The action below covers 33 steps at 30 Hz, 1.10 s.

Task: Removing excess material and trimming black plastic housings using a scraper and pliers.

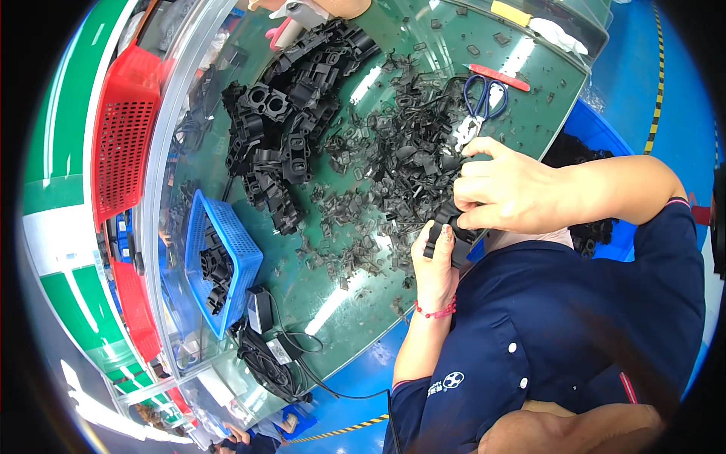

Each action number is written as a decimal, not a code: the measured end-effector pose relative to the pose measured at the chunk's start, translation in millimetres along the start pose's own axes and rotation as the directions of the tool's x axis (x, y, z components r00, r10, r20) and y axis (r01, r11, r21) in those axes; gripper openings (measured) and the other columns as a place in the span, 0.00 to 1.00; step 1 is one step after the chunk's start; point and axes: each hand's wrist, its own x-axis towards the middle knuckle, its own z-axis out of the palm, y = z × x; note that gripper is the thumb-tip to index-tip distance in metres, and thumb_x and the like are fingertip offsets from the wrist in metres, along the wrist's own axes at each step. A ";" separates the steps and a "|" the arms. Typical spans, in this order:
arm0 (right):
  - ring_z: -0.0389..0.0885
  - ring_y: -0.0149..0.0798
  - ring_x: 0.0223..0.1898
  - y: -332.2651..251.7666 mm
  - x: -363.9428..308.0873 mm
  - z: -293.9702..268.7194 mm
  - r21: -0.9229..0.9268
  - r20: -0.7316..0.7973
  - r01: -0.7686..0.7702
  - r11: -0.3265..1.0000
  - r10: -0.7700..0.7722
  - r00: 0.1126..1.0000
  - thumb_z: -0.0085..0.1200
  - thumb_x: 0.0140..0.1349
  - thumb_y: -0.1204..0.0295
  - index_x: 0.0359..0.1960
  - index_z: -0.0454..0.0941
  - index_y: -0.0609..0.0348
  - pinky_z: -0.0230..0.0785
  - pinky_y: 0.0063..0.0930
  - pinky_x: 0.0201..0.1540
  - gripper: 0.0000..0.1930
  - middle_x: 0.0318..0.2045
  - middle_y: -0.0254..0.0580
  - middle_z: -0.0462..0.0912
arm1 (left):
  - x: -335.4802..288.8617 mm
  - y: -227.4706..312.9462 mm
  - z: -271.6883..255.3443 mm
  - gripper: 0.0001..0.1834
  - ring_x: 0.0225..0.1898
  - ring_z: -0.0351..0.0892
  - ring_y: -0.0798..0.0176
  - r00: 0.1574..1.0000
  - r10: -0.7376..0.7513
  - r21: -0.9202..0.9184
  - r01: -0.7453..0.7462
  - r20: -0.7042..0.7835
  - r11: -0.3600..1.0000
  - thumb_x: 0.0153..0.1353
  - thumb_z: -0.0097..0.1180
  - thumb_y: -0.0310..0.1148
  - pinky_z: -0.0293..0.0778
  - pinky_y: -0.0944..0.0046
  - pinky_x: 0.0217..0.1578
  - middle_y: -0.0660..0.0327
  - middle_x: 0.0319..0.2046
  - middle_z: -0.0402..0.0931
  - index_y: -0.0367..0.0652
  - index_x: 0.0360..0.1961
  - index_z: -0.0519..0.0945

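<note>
In front of my body, my left hand (434,265), a red bracelet at its wrist, is closed round a small black moulded plastic part (445,229). From the other side my right hand (510,188) reaches over with bent fingers gripping the same part; its fingertips partly hide it. A heap of black plastic scraps (412,163) spreads over the green tabletop (340,303) beside both hands. Close to the right hand's knuckles lie scissors (480,106) with dark blue handles, blades toward the hand. A red slim-handled tool (499,77) rests just beyond them.
Larger black moulded parts (291,113) are piled further left. A blue basket (246,257) holds more parts, beside a black adapter and cables (265,363). Red baskets (125,136) stand past the clear partition. A blue bin (597,125) with black pieces sits beyond the table's right edge.
</note>
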 end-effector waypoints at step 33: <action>0.74 0.33 0.35 13.7 -1.9 2.7 0.284 -0.102 -0.243 0.927 0.281 0.954 0.65 0.48 0.71 0.26 0.76 0.53 0.56 0.34 0.48 0.08 0.28 0.28 0.76 | -0.7 5.8 2.7 0.21 0.37 0.74 0.66 0.999 -0.041 -0.216 0.046 0.028 0.975 0.61 0.55 0.43 0.72 0.65 0.35 0.59 0.39 0.76 0.38 0.46 0.72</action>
